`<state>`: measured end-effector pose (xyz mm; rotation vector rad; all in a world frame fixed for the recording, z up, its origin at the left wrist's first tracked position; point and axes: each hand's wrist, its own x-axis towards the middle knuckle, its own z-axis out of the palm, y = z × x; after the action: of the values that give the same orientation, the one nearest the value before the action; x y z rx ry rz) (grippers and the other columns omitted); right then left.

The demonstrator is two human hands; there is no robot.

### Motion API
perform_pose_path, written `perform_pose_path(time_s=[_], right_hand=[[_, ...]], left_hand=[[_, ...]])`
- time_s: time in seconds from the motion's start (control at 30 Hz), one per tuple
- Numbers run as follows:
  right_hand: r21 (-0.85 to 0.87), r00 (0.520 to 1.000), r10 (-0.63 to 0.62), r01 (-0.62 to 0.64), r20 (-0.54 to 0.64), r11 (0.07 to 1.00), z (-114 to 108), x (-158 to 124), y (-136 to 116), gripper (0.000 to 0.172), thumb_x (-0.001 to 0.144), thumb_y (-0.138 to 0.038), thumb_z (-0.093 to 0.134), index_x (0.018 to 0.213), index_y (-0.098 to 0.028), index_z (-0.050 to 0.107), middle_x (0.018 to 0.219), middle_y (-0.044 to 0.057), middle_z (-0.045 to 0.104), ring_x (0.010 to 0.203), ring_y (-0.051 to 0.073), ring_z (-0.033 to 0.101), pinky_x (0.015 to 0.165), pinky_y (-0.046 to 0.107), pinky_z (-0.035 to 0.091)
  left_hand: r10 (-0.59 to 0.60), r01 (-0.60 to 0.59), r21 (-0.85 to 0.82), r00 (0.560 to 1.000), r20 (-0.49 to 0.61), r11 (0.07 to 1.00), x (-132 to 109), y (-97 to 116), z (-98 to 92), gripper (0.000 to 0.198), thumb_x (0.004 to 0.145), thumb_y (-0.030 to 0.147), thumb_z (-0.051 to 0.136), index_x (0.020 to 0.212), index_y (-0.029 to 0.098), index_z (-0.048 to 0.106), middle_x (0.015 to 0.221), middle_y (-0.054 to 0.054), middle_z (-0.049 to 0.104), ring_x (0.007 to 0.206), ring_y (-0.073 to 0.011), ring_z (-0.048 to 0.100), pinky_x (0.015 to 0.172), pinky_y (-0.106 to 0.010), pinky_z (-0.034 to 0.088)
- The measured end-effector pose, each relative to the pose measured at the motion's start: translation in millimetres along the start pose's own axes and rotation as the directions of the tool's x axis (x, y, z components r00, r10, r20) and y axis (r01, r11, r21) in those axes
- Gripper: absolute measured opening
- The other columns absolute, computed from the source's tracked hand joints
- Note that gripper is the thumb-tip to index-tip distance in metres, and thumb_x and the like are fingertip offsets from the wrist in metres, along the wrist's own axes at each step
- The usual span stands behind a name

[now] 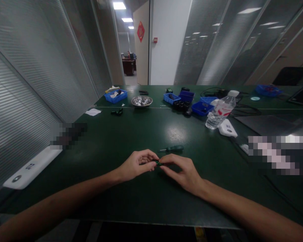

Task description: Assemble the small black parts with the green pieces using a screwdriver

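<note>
My left hand [137,164] and my right hand [180,169] meet over the dark green table [146,198], fingers pinched together. Between the fingertips sits a small dark green part [158,163], held by both hands. Just beyond them a green-handled screwdriver [173,148] lies flat on the table, a short way from my right fingers. Both forearms rest low over the near edge.
A tilted water bottle [221,110] and a white device [227,128] are at the right. Several blue bins [201,108], a metal bowl [141,101] and black parts [181,106] stand at the back. A white block [31,167] lies at the left edge.
</note>
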<state>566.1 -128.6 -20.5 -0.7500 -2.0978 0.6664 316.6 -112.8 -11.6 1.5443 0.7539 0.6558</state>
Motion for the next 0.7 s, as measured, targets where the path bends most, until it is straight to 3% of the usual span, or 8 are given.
perform_pose_path(time_s=[0.23, 0.5, 0.7], right_hand=[[0.023, 1.000, -0.001, 0.001, 0.006, 1.000, 0.9, 0.0, 1.0, 0.019, 0.096, -0.024, 0.068, 0.115, -0.021, 0.069, 0.102, 0.005, 0.074, 0.088, 0.016, 0.071, 0.079, 0.030, 0.060], [0.206, 0.986, 0.166, -0.168, 0.024, 0.964, 4.3, 4.6, -5.3, 0.025, 0.094, -0.024, 0.069, 0.118, -0.021, 0.066, 0.105, 0.005, 0.071, 0.090, 0.017, 0.070, 0.082, 0.033, 0.061], [0.206, 0.984, 0.179, -0.180, 0.022, 0.962, 5.0, 3.8, -6.8, 0.023, 0.092, -0.019, 0.066, 0.115, -0.022, 0.064, 0.106, 0.005, 0.069, 0.089, 0.017, 0.068, 0.082, 0.033, 0.059]], left_hand=[[0.021, -0.020, 0.054, 1.000, -0.020, 0.998, -0.3, 5.2, 0.2, 0.029, 0.093, 0.030, 0.071, 0.116, 0.014, 0.066, 0.103, -0.006, 0.069, 0.094, -0.0169, 0.066, 0.087, -0.034, 0.054], [0.134, -0.118, 0.231, 0.989, -0.057, 0.966, -1.2, 11.1, 2.6, 0.027, 0.093, 0.025, 0.069, 0.118, 0.016, 0.067, 0.110, -0.006, 0.070, 0.098, -0.0176, 0.066, 0.089, -0.034, 0.054], [0.192, -0.169, 0.272, 0.980, -0.058, 0.947, 0.9, 6.3, 6.5, 0.030, 0.090, 0.023, 0.071, 0.119, 0.015, 0.066, 0.109, -0.007, 0.070, 0.092, -0.0164, 0.066, 0.085, -0.031, 0.055]])
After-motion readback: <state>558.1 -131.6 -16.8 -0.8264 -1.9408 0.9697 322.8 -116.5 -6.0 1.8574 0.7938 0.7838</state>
